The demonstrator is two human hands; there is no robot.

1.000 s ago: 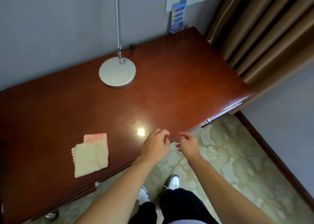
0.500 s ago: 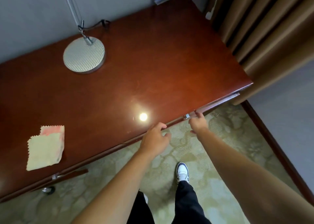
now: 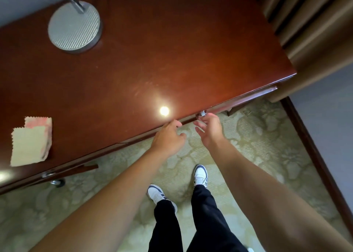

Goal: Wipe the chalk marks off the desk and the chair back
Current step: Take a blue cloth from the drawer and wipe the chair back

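Left hand (image 3: 168, 137) loosely curled at glossy red-brown wooden surface (image 3: 172, 60) edge, right hand (image 3: 209, 129) relaxed beside it, folded cream-and-pink cloth (image 3: 31, 141) well apart leftward

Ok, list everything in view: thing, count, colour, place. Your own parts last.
desk: one, reddish-brown, fills the upper left.
cloth: one, pale yellow with a pink part, on the desk's left.
lamp base: one, silver, round, far left on the desk.
drawer handle: one, silver, under the desk's front edge.
curtain: brown, upper right.
carpet: pale green, patterned.
shoes: two, white.
left hand: empty, at the desk edge.
right hand: fingers at the handle.
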